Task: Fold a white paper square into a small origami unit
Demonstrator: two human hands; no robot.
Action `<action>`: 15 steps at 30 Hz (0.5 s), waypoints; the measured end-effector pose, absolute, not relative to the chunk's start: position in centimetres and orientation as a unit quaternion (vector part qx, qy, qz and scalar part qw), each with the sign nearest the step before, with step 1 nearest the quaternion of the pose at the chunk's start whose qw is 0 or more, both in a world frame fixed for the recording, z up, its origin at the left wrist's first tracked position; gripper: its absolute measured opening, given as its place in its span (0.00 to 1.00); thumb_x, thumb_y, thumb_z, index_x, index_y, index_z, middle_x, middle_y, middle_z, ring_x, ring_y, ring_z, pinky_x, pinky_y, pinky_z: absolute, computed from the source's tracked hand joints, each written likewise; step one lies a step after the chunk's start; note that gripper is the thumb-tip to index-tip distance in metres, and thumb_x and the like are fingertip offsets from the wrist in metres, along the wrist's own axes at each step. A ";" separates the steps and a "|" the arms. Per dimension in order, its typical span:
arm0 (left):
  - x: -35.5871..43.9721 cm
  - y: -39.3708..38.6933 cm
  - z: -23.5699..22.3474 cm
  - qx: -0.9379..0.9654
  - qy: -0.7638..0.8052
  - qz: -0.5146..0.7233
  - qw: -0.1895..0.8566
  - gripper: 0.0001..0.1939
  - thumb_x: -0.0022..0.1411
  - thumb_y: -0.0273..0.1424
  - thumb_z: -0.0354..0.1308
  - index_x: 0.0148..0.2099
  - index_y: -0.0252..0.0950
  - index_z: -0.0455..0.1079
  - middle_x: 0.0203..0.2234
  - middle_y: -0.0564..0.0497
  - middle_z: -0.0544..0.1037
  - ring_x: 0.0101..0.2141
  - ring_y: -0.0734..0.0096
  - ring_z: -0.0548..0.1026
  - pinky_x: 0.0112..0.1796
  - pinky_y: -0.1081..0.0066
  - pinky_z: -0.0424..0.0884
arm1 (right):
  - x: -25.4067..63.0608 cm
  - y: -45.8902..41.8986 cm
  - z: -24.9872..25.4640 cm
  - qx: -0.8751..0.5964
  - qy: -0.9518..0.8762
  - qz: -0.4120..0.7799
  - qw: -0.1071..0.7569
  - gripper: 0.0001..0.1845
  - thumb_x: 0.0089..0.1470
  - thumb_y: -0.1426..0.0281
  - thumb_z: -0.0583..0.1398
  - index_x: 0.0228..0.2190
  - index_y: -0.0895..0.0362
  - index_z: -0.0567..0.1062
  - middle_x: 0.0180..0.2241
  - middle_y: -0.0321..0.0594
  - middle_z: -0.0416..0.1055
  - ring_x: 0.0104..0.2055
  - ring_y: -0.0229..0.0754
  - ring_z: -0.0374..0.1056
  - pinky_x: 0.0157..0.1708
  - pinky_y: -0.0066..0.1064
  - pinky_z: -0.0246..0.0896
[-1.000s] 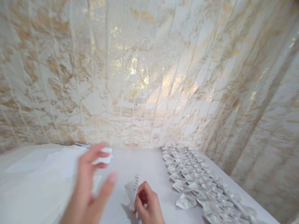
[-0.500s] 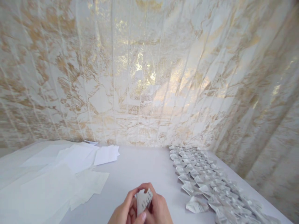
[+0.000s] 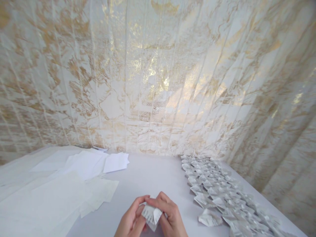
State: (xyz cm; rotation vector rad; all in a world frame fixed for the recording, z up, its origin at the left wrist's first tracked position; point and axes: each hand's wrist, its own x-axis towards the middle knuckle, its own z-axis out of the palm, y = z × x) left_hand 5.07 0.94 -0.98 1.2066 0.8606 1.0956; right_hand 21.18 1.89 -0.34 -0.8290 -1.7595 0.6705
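- Left hand [image 3: 132, 216]: grip curled, pinching one side of a small grey-white folded paper piece with dark marks [image 3: 151, 215].
- Right hand [image 3: 171, 210]: grip pinching the opposite side.

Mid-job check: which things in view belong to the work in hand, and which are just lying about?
In the work:
left hand and right hand
paper piece, held between them
probably the similar folded pieces at right

Lying about:
loose sheets at left, untouched; possibly spare stock
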 end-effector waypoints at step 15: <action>5.3 1.2 0.3 0.507 0.354 0.480 0.622 0.24 0.57 0.54 0.62 0.37 0.36 0.74 0.28 0.53 0.74 0.32 0.66 0.71 0.34 0.72 0.65 | 21.0 2.0 -1.2 -0.339 -0.767 0.206 0.505 0.21 0.63 0.71 0.50 0.50 0.47 0.78 0.32 0.38 0.61 0.33 0.43 0.64 0.30 0.31 0.58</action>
